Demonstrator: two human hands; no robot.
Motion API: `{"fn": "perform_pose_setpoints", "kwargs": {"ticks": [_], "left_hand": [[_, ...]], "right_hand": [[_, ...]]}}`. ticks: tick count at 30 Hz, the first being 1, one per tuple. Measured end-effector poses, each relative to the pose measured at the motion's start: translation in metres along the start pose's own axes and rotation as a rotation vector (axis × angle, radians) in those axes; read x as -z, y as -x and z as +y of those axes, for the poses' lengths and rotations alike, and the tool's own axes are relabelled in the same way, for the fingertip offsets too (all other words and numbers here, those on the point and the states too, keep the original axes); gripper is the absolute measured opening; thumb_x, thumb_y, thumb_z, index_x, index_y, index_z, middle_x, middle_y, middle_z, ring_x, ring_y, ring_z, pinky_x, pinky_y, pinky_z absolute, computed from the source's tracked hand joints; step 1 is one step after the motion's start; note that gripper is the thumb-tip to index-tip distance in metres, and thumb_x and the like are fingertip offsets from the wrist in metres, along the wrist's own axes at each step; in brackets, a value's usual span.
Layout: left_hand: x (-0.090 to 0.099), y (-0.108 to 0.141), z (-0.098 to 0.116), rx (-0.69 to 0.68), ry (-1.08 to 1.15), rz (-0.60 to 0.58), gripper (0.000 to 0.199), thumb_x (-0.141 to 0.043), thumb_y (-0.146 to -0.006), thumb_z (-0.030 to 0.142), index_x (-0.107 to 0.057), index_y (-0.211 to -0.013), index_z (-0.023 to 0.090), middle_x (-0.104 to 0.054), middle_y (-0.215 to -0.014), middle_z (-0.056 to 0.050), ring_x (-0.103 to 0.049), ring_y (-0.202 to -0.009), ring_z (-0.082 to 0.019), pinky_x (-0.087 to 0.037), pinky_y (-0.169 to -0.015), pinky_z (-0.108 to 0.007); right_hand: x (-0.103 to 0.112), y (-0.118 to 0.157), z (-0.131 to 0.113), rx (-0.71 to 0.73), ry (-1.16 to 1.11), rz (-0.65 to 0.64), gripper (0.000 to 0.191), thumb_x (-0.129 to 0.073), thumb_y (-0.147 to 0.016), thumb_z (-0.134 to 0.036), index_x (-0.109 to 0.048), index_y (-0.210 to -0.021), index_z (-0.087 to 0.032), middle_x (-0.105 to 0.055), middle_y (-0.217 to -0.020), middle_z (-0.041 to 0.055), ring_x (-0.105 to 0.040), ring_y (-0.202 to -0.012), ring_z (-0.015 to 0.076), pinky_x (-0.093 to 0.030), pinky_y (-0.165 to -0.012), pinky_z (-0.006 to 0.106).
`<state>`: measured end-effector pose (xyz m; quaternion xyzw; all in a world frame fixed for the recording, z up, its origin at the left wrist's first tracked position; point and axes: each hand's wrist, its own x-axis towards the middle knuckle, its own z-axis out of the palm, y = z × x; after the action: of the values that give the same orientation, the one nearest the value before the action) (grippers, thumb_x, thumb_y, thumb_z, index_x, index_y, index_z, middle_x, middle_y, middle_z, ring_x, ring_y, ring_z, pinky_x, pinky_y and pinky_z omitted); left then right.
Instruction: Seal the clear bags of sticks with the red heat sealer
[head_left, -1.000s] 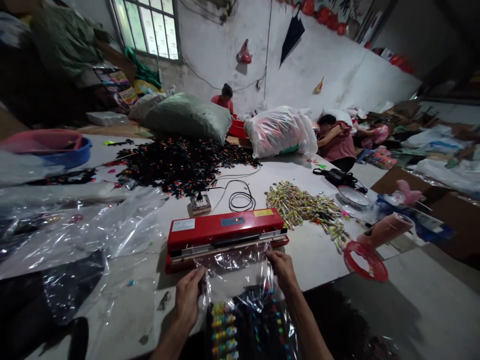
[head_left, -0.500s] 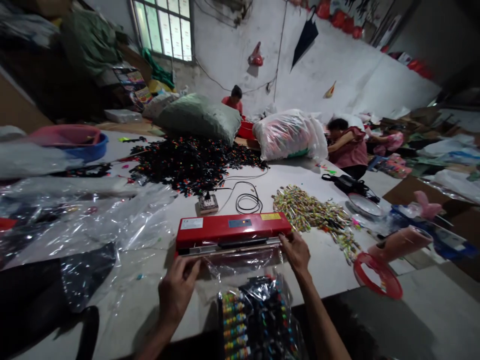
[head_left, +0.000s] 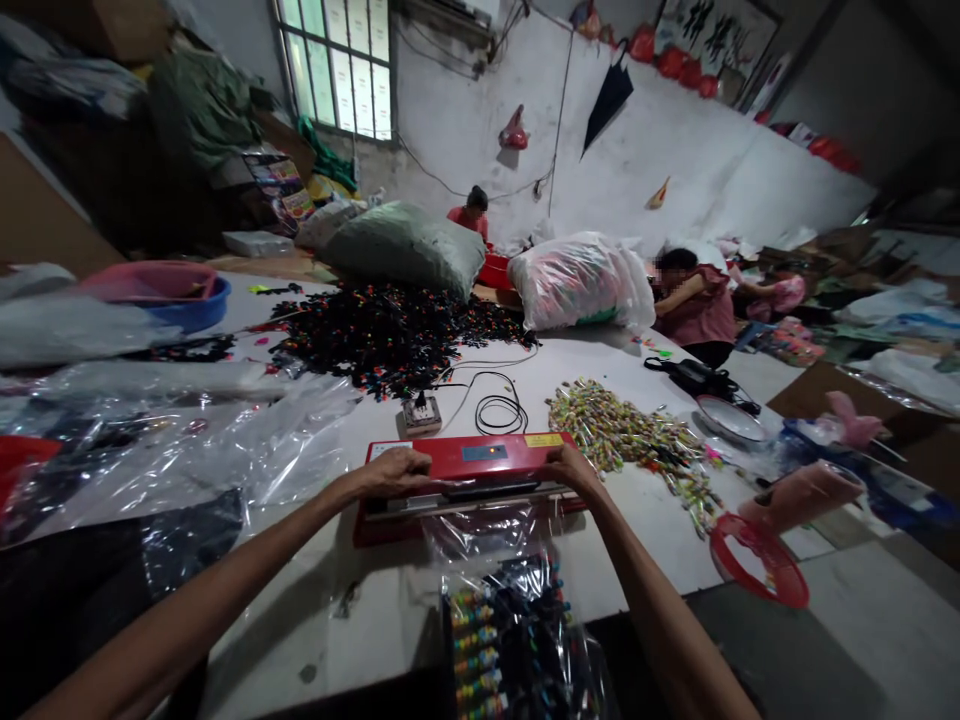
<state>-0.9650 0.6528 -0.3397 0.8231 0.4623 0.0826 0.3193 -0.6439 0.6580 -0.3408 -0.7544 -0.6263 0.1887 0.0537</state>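
Observation:
A red heat sealer lies on the table in front of me, its small indicator light lit. My left hand grips the left end of its upper arm with the fingers curled over the top. On the right end, my right hand presses down in the same way. Between the sealer's jaws runs the mouth of a clear plastic bag. The bag's filled part hangs toward me over the table edge, packed with rows of colorful small pieces and dark ones beside them.
Behind the sealer are a power socket, a coiled black cable and a heap of black pieces. A pile of small wrapped pieces lies right, near a red ring. Plastic sheeting covers the left. Co-workers sit beyond.
Both hands have moved from the bag's edges at the sealer's front up onto its upper arm. The sealer's arm now sits lower over the bag's mouth.

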Motion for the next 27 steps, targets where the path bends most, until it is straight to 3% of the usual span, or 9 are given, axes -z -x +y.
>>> {"fn": "perform_pose_setpoints", "kwargs": {"ticks": [8,11,13,15,17,20,23,27], "left_hand": [[-0.006,-0.021,-0.007,0.202,-0.065,0.296,0.022,-0.040,-0.082,0.025,-0.061,-0.086,0.023,-0.066,-0.090,-0.005,-0.056,-0.088,-0.021,-0.035,-0.073,-0.028],[-0.004,-0.027,-0.012,0.262,-0.065,0.306,0.021,-0.042,-0.081,0.028,-0.062,-0.079,0.021,-0.066,-0.082,-0.005,-0.058,-0.082,-0.022,-0.036,-0.068,-0.028],[-0.001,-0.026,-0.015,0.277,-0.047,0.298,0.020,-0.045,-0.079,0.029,-0.061,-0.073,0.020,-0.065,-0.076,-0.005,-0.058,-0.075,-0.021,-0.035,-0.064,-0.027],[0.001,-0.021,-0.018,0.281,-0.020,0.298,0.019,-0.046,-0.078,0.029,-0.061,-0.073,0.020,-0.064,-0.073,-0.004,-0.058,-0.072,-0.020,-0.036,-0.062,-0.027],[0.001,-0.016,-0.018,0.272,0.012,0.307,0.019,-0.045,-0.077,0.028,-0.062,-0.076,0.019,-0.064,-0.075,-0.004,-0.058,-0.072,-0.019,-0.037,-0.063,-0.027],[-0.003,-0.011,-0.013,0.197,0.073,0.325,0.030,-0.040,-0.080,0.027,-0.060,-0.100,0.018,-0.065,-0.094,-0.004,-0.059,-0.083,-0.018,-0.042,-0.071,-0.026],[-0.012,-0.011,0.000,0.079,0.091,0.310,0.043,-0.042,-0.082,0.032,-0.048,-0.122,0.017,-0.060,-0.112,-0.007,-0.057,-0.095,-0.017,-0.043,-0.080,-0.026],[-0.031,-0.017,0.020,-0.031,-0.006,0.265,0.045,-0.064,-0.070,0.040,-0.059,-0.106,0.015,-0.061,-0.106,-0.010,-0.053,-0.101,-0.026,-0.038,-0.092,-0.038]], "right_hand": [[-0.001,-0.015,-0.030,-0.092,-0.016,0.150,0.023,-0.048,-0.077,-0.022,-0.069,-0.082,-0.016,-0.067,-0.080,0.0097,-0.060,-0.077,0.0190,-0.034,-0.058,0.024],[-0.001,-0.004,-0.050,-0.012,-0.087,0.213,0.026,-0.046,-0.083,-0.028,-0.066,-0.097,-0.019,-0.067,-0.084,0.0065,-0.059,-0.079,0.0167,-0.036,-0.063,0.023],[-0.007,0.013,-0.064,0.144,-0.203,0.135,0.025,-0.050,-0.082,-0.035,-0.065,-0.095,-0.019,-0.066,-0.079,0.0037,-0.057,-0.073,0.0152,-0.035,-0.060,0.022],[-0.019,0.031,-0.075,0.339,-0.258,-0.070,0.025,-0.056,-0.078,-0.042,-0.066,-0.081,-0.019,-0.063,-0.070,0.0010,-0.055,-0.065,0.0141,-0.033,-0.055,0.022],[-0.033,0.045,-0.083,0.449,-0.155,-0.240,0.023,-0.064,-0.071,-0.042,-0.065,-0.069,-0.019,-0.060,-0.065,-0.0003,-0.053,-0.062,0.0143,-0.029,-0.053,0.022],[-0.047,0.055,-0.086,0.443,0.043,-0.247,0.021,-0.069,-0.066,-0.042,-0.066,-0.070,-0.022,-0.063,-0.070,0.0013,-0.055,-0.068,0.0171,-0.027,-0.055,0.024],[-0.048,0.055,-0.087,0.445,0.061,-0.285,0.029,-0.063,-0.070,-0.051,-0.066,-0.071,-0.022,-0.065,-0.071,0.0030,-0.056,-0.067,0.0170,-0.027,-0.054,0.024],[-0.044,0.055,-0.089,0.418,0.063,-0.290,0.033,-0.052,-0.079,-0.051,-0.069,-0.083,-0.022,-0.068,-0.079,0.0051,-0.060,-0.074,0.0193,-0.030,-0.056,0.024]]}}
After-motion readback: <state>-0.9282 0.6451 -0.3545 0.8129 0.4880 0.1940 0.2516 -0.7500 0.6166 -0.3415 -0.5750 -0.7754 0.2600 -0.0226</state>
